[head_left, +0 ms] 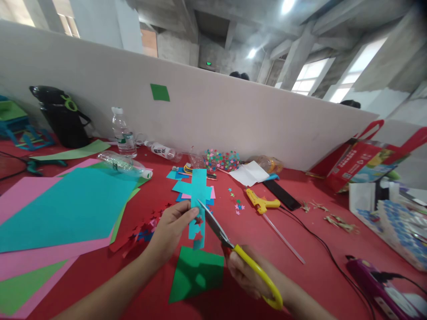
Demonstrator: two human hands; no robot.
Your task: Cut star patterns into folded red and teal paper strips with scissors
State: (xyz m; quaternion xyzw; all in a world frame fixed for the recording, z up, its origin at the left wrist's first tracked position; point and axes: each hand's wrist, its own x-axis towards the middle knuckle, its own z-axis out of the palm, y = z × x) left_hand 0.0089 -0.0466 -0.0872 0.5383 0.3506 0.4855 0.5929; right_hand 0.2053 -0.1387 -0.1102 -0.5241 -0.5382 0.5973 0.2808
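Between thumb and fingers, my left hand (175, 222) pinches a light blue paper strip (199, 184) with star-shaped holes along its lower part. My right hand (245, 271) grips a pair of yellow-handled scissors (218, 231), their blades slanting up to the strip's right edge beside my left thumb. Whether the tips touch the paper I cannot tell. Under the strip's lower end lies a green paper sheet (213, 271) on the red table. Left of my left hand sits a pile of red and blue cut-paper pieces (147, 229).
Large coloured sheets (66, 209) spread over the left side, with a plastic bottle (125, 164) on them. Small paper stars (238, 206), a yellow glue gun (262, 202) and a black phone (282, 194) lie to the right. A purple power strip (380, 289) and its cable occupy the right front.
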